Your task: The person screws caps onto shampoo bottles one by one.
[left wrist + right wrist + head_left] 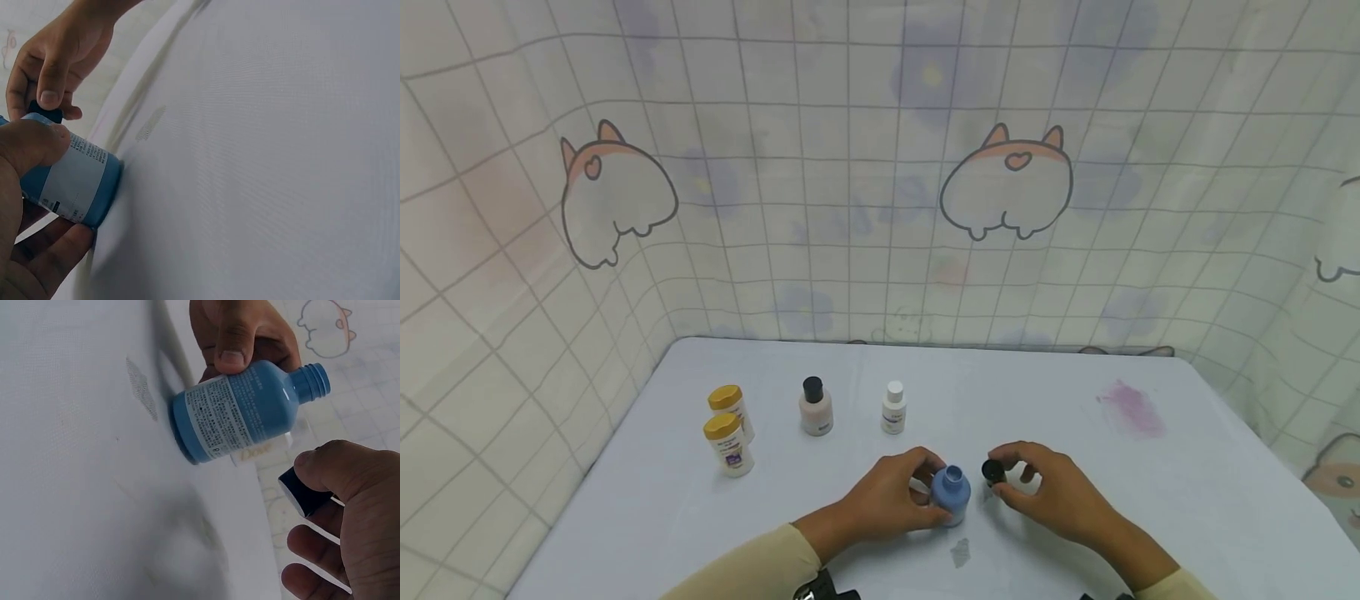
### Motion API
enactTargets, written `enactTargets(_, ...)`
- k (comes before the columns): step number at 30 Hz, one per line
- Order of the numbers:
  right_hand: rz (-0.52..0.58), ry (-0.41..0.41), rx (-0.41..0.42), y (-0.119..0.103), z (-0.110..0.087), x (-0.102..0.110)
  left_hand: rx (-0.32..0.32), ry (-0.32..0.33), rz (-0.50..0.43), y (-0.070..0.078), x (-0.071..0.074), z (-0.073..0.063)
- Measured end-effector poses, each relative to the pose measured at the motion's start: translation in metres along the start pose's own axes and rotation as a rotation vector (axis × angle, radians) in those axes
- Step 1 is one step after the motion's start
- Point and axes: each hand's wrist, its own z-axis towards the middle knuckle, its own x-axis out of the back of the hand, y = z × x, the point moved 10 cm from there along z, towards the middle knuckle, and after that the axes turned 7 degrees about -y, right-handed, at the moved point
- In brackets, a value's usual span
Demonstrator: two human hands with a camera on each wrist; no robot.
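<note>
A blue bottle (pixel 951 497) with a bare threaded neck stands on the white table, and my left hand (pixel 891 493) grips it round the body. Its printed label shows in the right wrist view, where the blue bottle (pixel 234 409) has no cap on its mouth. My right hand (pixel 1052 492) pinches a black cap (pixel 993 472) between thumb and forefinger, just right of the bottle and apart from it. Seen from the right wrist, the black cap (pixel 303 492) hangs off the table, below the bottle's neck in that view.
Two white bottles with yellow lids (pixel 728 450) stand at the left. Behind them to the right are a pinkish bottle with a black cap (pixel 816 410) and a small white bottle (pixel 893 410). A pink stain (pixel 1133 408) marks the table's right side; a patterned curtain (pixel 850 167) hangs behind.
</note>
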Motion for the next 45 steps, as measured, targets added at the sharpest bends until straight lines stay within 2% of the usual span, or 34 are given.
enactTargets(6,-0.004,0.01,0.039,-0.007,-0.001,0.0,0.005,-0.001,-0.004,-0.001,-0.002,0.0)
enactTargets(18,0.009,0.03,0.098,-0.02,-0.002,0.002,-0.014,0.007,0.062,0.002,-0.002,0.0)
enactTargets(29,0.016,0.021,0.179,-0.035,0.001,-0.001,0.0,-0.008,0.09,-0.001,-0.002,0.001)
enactTargets(45,0.0,0.018,0.219,-0.049,0.004,-0.001,0.004,-0.014,0.097,-0.001,-0.002,0.002)
